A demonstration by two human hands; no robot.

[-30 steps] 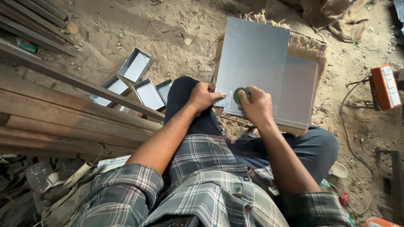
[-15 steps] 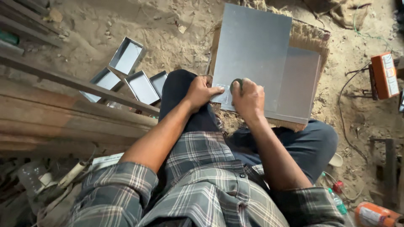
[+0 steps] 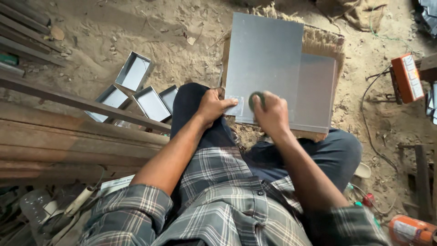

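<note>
A grey metal sheet [image 3: 266,59] lies on a straw mat [image 3: 323,43] on the sandy ground, overlapping a second sheet [image 3: 316,93] to its right. My left hand [image 3: 211,105] pins a small square metal template [image 3: 236,105] against the sheet's near corner. My right hand [image 3: 271,114] is closed on a small dark round tool [image 3: 255,98] pressed on the sheet beside the template. I sit with my knees [image 3: 191,98] drawn up toward the sheets.
Several open rectangular metal trays [image 3: 136,84] lie on the sand at left. Long wooden planks and metal bars [image 3: 68,136] run along the left. An orange box [image 3: 406,77] and a cable are at right, an orange bottle [image 3: 412,230] at bottom right.
The view has shifted slightly. My right hand with the round tool has moved a little along the sheet's near edge; my left hand keeps holding the template in place.
</note>
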